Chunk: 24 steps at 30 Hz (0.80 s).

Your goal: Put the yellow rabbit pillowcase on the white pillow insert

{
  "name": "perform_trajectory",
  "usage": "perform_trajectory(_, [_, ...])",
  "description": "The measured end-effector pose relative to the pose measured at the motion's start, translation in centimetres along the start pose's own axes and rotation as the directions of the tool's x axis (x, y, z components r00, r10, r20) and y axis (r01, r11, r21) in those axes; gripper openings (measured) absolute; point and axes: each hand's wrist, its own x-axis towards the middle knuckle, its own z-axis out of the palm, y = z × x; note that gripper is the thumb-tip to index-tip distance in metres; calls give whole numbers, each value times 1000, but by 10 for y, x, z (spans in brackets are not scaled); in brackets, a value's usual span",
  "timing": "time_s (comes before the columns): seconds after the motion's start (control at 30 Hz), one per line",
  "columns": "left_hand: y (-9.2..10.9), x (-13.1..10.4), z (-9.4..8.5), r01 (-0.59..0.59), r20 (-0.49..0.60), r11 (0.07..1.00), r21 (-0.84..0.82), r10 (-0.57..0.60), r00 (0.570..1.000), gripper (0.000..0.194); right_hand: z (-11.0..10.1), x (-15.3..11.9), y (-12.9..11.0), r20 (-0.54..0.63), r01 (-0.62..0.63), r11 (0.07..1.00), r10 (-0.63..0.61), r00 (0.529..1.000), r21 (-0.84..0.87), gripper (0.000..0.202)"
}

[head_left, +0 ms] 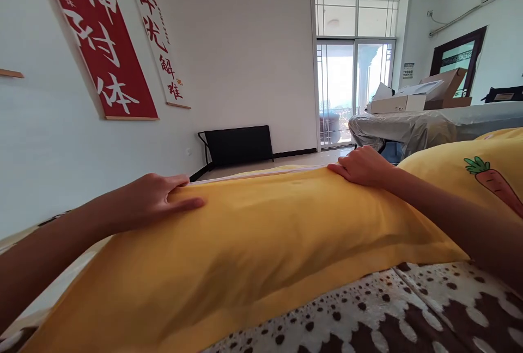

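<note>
Yellow pillowcase [265, 222] with a flanged border, lying across the foreground on a brown-and-cream spotted blanket [310, 326]; the left hand [149, 198] is clamped on its far edge near the left corner, thumb laid over the front face; the right hand [363, 165] is likewise clamped on the far edge toward the right, fingers bent over the fabric; the two hands stand well apart, with the cloth spanning between them; at right, beside the right forearm, a yellow pillow with a carrot print [441, 165]; beyond, open cardboard boxes [398, 104] on a plastic-draped surface [420, 129], near a glazed door [337, 91].
</note>
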Motion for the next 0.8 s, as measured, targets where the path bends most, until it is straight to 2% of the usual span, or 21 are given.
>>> perform_trajectory(0.07, [3, -8, -1, -14, 102, 994, -112, 26, 994, 53, 0, -5, 4, 12, -18, 996, 17, 1000, 82, 66])
perform_trajectory(0.1, [4, -12, 0, -22, 141, 990, -138, 42, 989, 53, 0, -6, 6, 59, -21, 988, 12, 998, 154, 65])
perform_trajectory(0.17, [5, -19, 4, -26, 186, 981, -192, 62, 981, 51, 0, -10, 12, 211, -19, 942, -56, 976, 335, 63])
perform_trajectory(0.2, [4, -21, 7, -14, 188, 974, -227, 58, 980, 50, 0, -12, 15, 292, -20, 905, -116, 949, 424, 61])
perform_trajectory(0.3, [-3, -21, 18, 3, 187, 953, -303, 56, 981, 49, -1, -20, 19, 489, -87, 789, -287, 824, 608, 52])
perform_trajectory(0.4, [-10, -15, 33, -10, 300, 957, -290, 101, 948, 45, 0, -28, 16, 644, -221, 728, -371, 669, 649, 54])
perform_trajectory(0.43, [-11, -13, 37, -23, 321, 962, -272, 113, 940, 44, 0, -29, 14, 664, -233, 730, -380, 644, 643, 56])
perform_trajectory(0.47, [-11, -12, 42, -42, 315, 968, -246, 121, 941, 44, 0, -30, 11, 663, -214, 744, -378, 646, 633, 55])
perform_trajectory(0.5, [-9, -11, 45, -58, 284, 977, -204, 116, 952, 45, 0, -29, 9, 644, -169, 770, -367, 672, 615, 53])
perform_trajectory(0.57, [-2, -10, 48, -82, 162, 993, -88, 96, 982, 45, -1, -25, 4, 565, -53, 845, -306, 767, 531, 48])
perform_trajectory(0.63, [7, -10, 46, -65, -9, 997, 49, 65, 998, 42, -4, -19, -2, 449, 20, 929, -197, 872, 370, 46])
perform_trajectory(0.7, [16, -8, 41, -20, -180, 981, 192, 55, 982, 39, -7, -12, -9, 306, 24, 985, -77, 949, 173, 45])
perform_trajectory(0.8, [20, 1, 36, 60, -416, 927, 369, 108, 903, 32, -8, -4, -17, 79, -61, 996, 66, 995, -62, 39])
